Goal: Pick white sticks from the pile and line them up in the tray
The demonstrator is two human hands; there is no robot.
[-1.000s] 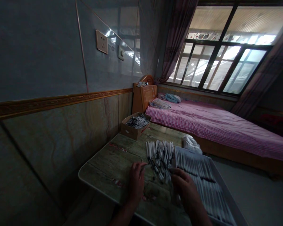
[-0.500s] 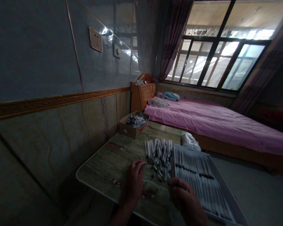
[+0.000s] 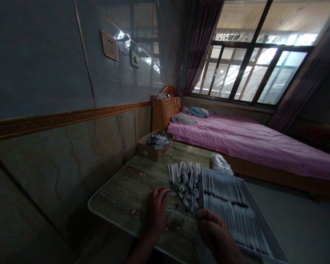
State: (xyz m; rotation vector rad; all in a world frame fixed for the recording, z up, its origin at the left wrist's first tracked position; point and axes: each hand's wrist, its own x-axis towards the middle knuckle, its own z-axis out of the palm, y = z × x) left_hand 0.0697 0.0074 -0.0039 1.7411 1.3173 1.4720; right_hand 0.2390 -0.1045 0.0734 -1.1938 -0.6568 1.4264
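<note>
My left hand is closed in a pinch on a short white tube, which points right toward the pile. Beside it lies a heap of white pens with dark ends, several of them crossing each other. My right hand is also closed, thumb against fingers, at the near left corner of the tray. A thin dark tip shows at its fingertips, but what it grips is too dim to make out. Pens fill the grey-white tray in two packed rows.
A cardboard box of loose black and white pens stands at the table's far left corner. Behind the tray sits a clear plastic bag. The wood-patterned table meets a bed at the back and a tiled wall at left.
The view has shifted very slightly. Both hands stay in nearly the same places, and a dark thin line in the heap near my right fingertips now shows longer.
</note>
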